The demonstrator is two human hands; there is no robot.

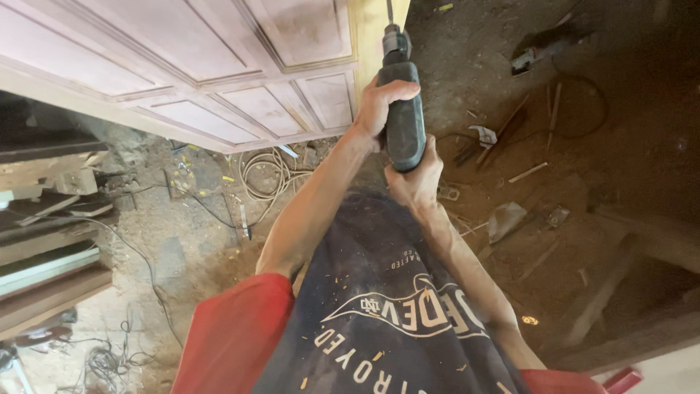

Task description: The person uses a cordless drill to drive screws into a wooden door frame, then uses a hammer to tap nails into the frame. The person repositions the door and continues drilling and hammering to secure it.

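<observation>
Gripping the power drill [402, 109] with both hands: left hand [380, 109] wrapped round the upper body, fingers [403, 90] curled shut over it; right hand [417, 174] cupping the butt from below. Bit end meets the panelled door [219, 73] edge just above. Risks, I'd judge: bit skating off the narrow edge, and the coiled cable [266, 171] on the floor below the door snagging feet.

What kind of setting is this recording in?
Probably a rough carpentry workshop or building site: both hands, left hand and right hand, grip a power drill at a panelled wooden door, over a dirt floor strewn with cables and wood offcuts.
</observation>
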